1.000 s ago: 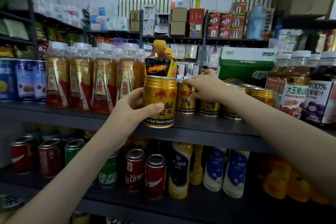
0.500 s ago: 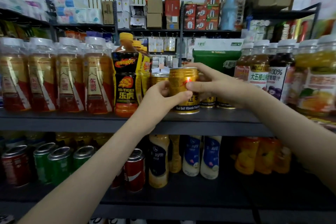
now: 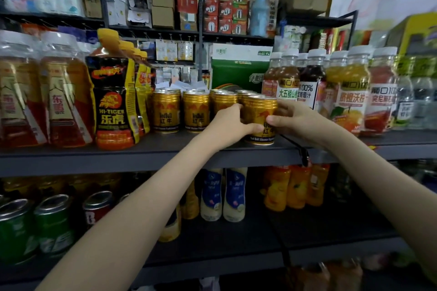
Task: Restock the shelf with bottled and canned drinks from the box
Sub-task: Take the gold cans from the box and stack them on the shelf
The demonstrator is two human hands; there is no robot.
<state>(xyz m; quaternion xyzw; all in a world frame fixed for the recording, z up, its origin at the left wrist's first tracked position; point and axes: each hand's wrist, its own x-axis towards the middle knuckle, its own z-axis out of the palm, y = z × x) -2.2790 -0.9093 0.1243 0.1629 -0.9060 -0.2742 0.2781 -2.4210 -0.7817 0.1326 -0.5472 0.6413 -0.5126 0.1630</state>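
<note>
Gently push the can into line

The left hand [image 3: 227, 126] and right hand [image 3: 300, 120] curl their fingers round one gold can [image 3: 257, 111]. It stands at the front edge of the shelf [image 3: 142, 151], beside the other gold cans [image 3: 179, 111]. Push it back straight, so it does not tip.

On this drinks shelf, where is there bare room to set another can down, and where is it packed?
Bare strip of the middle shelf in front of the gold cans, between the HI-TIGER bottle and the held can. Open board on the lower shelf before the orange bottles. Packed: the can rows behind and the juice bottles at right.
</note>
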